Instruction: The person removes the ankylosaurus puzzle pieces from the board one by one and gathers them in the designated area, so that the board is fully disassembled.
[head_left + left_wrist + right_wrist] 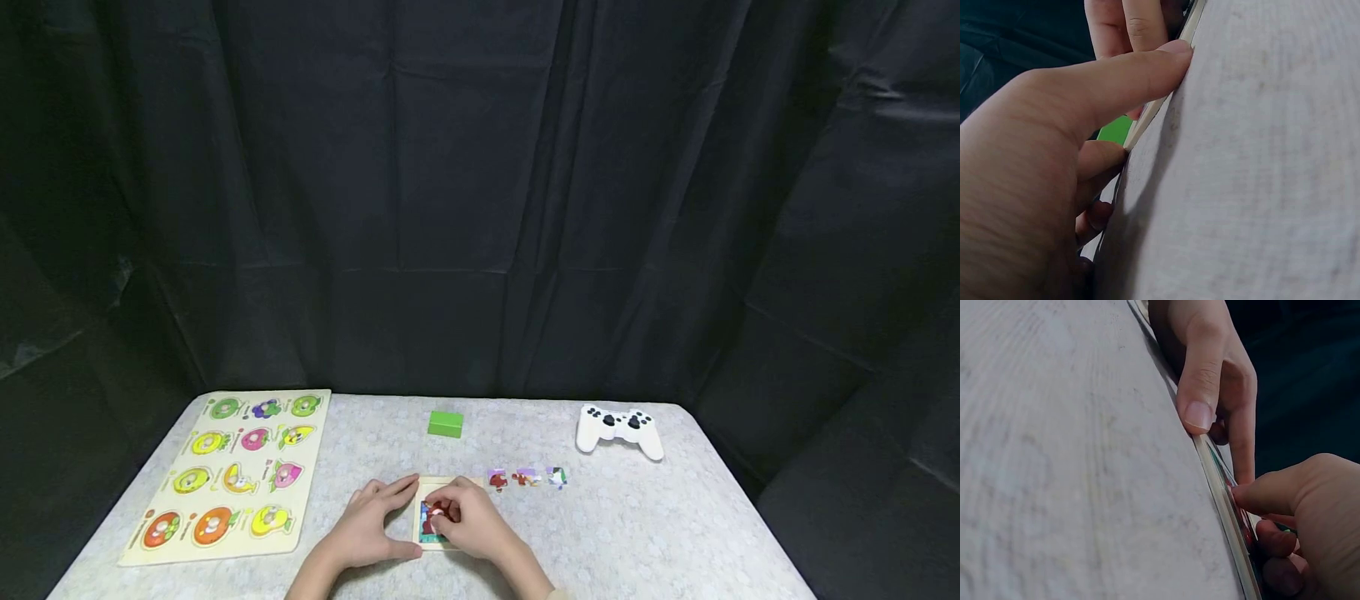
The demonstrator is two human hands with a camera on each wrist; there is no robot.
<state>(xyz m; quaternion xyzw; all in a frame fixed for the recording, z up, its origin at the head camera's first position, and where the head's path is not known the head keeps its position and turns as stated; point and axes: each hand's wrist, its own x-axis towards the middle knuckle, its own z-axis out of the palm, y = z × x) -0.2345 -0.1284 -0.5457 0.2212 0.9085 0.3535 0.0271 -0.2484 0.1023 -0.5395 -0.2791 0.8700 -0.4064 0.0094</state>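
Note:
A small wooden puzzle tray (416, 521) lies flat at the table's near middle, with a red and blue picture in it. Thumb and forefinger of my left hand (367, 525) are spread along its left side, gripping it near the two corners. Over the picture my right hand (472, 517) is bent, thumb and forefinger pinching a reddish puzzle piece (438, 512) at the tray's surface; the fingers partly hide it. In the right wrist view, the right thumb (1266, 492) meets the picture. Right of the tray lie loose puzzle pieces: a red one (498, 479), another (527, 477) and a green-white one (557, 476).
A large fruit peg board (303, 500) covers the table's left side. Behind the tray sits a green block (446, 424). A white game controller (619, 427) lies at the back right. A black curtain (465, 208) hangs behind the table.

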